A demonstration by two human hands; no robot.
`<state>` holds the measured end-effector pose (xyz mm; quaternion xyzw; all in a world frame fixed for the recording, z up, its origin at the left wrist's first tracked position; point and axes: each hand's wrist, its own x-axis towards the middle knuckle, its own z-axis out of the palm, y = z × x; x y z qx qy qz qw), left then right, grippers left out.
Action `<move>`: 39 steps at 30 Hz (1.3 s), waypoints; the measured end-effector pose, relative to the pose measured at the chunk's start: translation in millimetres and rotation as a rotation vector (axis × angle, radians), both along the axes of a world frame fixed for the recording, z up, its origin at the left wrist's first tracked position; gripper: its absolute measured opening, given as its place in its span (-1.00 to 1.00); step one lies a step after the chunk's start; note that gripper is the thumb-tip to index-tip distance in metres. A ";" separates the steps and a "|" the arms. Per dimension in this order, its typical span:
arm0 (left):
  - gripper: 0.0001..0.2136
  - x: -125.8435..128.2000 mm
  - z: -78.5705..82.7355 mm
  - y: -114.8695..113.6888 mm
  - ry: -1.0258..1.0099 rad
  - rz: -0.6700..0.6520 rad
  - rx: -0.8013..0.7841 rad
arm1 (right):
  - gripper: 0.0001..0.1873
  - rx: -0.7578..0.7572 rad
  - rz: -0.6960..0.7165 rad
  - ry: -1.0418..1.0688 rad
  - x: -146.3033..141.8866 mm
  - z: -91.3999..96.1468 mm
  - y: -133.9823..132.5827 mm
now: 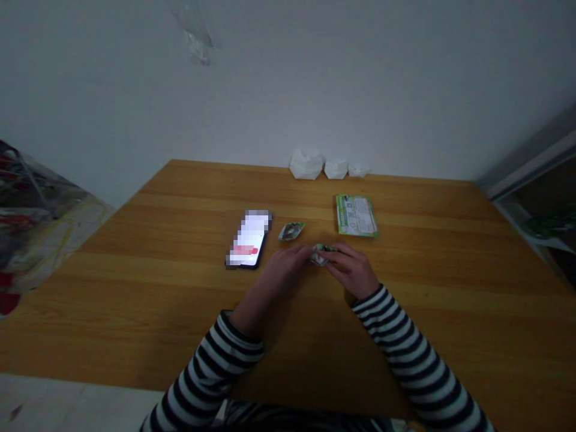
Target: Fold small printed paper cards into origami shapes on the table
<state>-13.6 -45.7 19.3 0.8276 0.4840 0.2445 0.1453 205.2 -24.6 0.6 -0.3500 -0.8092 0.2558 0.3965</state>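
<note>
Two hands at work near the middle of the tabletop (135,312), both closed in on one small crumpled green-and-white packet (320,255). Left hand (285,270) comes in from the near edge, fingers pinched against the packet's left end. Right hand (353,271) is curled over its right side, fingers mostly closed, so the packet is held between them and partly hidden. Striped black-and-white sleeves (211,372) run to the near edge. Just ahead of the left hand lies a small foil sachet (291,231), not touching it. Further left is a smartphone (249,239), screen lit, display pixelated. Ahead of the right hand is a flat green-and-white printed card (356,216), well short of the far edge. Three white crumpled paper lumps (324,165) sit in a row along the far edge, against the wall (288,78). Crinkled plastic with red print (31,222) sits off the left edge.
</note>
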 end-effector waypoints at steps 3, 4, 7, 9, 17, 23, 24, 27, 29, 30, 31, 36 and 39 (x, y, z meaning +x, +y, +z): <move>-0.92 0.9 2.9 -0.5 -0.012 0.012 -0.017 | -0.71 -0.034 0.004 0.057 -1.9 -1.5 1.0; -0.92 1.1 4.0 -0.8 -0.018 0.018 -0.024 | -0.72 -0.054 0.006 0.072 -2.4 -2.0 1.4; -0.91 2.1 5.7 -1.7 -0.020 0.049 -0.041 | -0.76 -0.110 0.002 0.122 -4.0 -3.8 2.9; -0.91 3.6 4.6 -2.3 -0.003 0.076 -0.048 | -0.79 -0.132 -0.005 0.144 -5.4 -4.7 3.9; -0.91 11.5 -9.4 -0.1 -0.145 0.163 -0.083 | -0.89 -0.250 -0.138 0.208 -18.6 -5.3 4.5; -0.82 13.0 -6.4 7.6 -0.486 0.065 -0.172 | -0.92 -0.311 -0.098 0.400 -21.6 -7.2 1.8; -0.78 13.7 -6.0 8.6 -0.538 0.042 -0.200 | -0.91 -0.326 -0.096 0.414 -22.1 -7.4 0.9; -0.77 15.5 -7.4 9.9 -0.667 0.049 -0.272 | -0.87 -0.381 -0.103 0.487 -25.5 -9.3 -1.9; -0.72 15.6 -9.7 9.8 -0.745 0.074 -0.323 | -0.86 -0.401 -0.128 0.546 -28.3 -12.1 -2.5; -0.69 15.2 -10.7 9.7 -0.773 0.085 -0.344 | -0.87 -0.406 -0.129 0.564 -29.3 -13.9 -2.1; -0.69 14.6 -11.3 9.6 -0.791 0.104 -0.374 | -0.87 -0.411 -0.133 0.585 -29.7 -15.7 -1.2; -0.58 10.3 -4.1 9.7 -0.883 -0.036 -0.622 | -0.89 -0.165 -0.161 0.392 -20.6 -19.8 6.9; -0.51 9.8 0.2 11.3 -0.974 0.093 -0.612 | -0.81 0.006 -0.130 0.230 -14.0 -18.2 6.2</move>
